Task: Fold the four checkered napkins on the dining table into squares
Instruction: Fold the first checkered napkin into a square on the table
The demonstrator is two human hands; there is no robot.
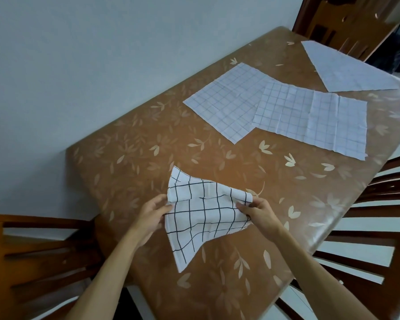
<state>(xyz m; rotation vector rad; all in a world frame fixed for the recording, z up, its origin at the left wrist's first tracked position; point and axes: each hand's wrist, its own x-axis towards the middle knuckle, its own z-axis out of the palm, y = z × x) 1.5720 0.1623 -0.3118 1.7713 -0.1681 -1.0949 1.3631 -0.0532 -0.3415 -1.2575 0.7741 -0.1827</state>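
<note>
Desk (148,158) of brown leaf-printed plastic cover carries everything; beyond the hands lie three pale checkered cloth napkins (226,102), flat, seemingly awaiting folding. Between the hands hangs the bold black-grid white napkin (201,215), lifted probably to bring its halves together, its long axis running away from the person. Left hand (151,218) and right hand (260,213) each pinch an edge.
</note>
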